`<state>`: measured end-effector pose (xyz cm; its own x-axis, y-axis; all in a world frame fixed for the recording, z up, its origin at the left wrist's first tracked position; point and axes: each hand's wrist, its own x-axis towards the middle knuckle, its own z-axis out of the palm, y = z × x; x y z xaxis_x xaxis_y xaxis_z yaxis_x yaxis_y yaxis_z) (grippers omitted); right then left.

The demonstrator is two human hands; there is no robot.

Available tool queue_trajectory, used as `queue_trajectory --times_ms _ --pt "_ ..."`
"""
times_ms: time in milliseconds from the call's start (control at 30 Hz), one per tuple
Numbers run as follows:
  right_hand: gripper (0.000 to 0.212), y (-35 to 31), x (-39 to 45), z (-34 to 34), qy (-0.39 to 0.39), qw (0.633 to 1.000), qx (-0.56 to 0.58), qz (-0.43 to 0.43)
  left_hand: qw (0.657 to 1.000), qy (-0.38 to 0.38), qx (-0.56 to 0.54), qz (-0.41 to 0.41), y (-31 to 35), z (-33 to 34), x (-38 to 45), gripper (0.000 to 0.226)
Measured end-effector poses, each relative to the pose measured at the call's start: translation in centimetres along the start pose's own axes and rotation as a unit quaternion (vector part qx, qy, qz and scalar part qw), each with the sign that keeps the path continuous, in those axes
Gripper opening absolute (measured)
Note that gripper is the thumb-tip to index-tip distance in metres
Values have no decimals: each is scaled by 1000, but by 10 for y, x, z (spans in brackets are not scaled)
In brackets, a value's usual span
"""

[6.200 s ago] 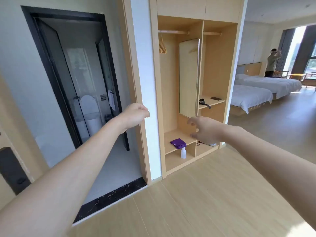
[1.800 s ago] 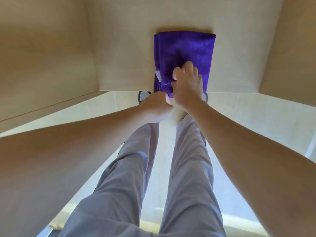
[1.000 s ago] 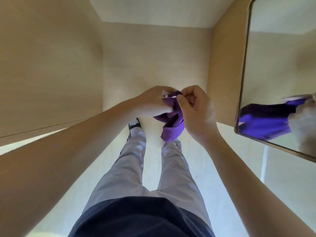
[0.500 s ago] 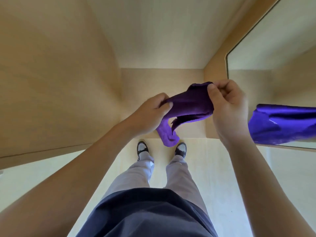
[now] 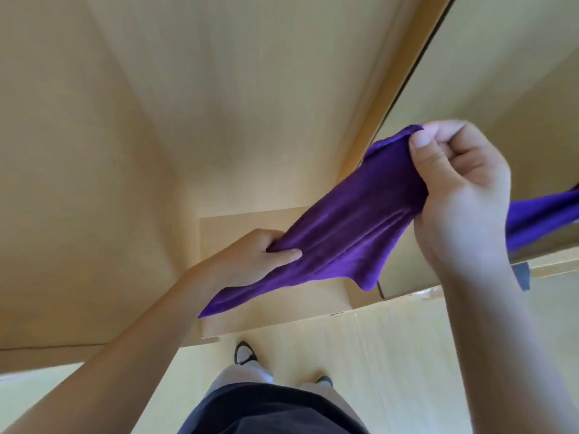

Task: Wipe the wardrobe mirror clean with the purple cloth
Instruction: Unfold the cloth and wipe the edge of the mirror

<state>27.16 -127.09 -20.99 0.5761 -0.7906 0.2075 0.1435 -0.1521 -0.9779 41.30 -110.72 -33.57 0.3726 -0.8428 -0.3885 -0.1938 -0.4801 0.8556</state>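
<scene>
The person is stretching the cloth [image 5: 344,227] between both hands, left grip [image 5: 260,258] and right grip [image 5: 454,189] each closed on it, readying it for pressing against the mirror [image 5: 517,89] just right.

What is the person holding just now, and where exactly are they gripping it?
The purple cloth, stretched between both hands: the right hand pinches its upper end, and the left hand grips it near the lower end.
</scene>
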Motion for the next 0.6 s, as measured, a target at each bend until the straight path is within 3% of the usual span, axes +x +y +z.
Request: queue_trajectory --times_ms 67,200,367,500,600 --pt "15 -10 0 -18 35 999 -6 6 999 44 -24 -14 1 3 -4 34" --pt "17 -18 -13 -51 72 995 -54 34 990 111 -90 1 40 9 -11 34" --pt "15 -17 -41 -90 65 995 -23 75 978 150 -130 58 124 29 -24 39" --pt "10 -17 -59 -114 55 996 -19 74 976 126 -123 128 188 45 -38 25" --pt "8 -16 -70 -129 32 996 -27 83 981 73 -37 175 224 47 -48 15"
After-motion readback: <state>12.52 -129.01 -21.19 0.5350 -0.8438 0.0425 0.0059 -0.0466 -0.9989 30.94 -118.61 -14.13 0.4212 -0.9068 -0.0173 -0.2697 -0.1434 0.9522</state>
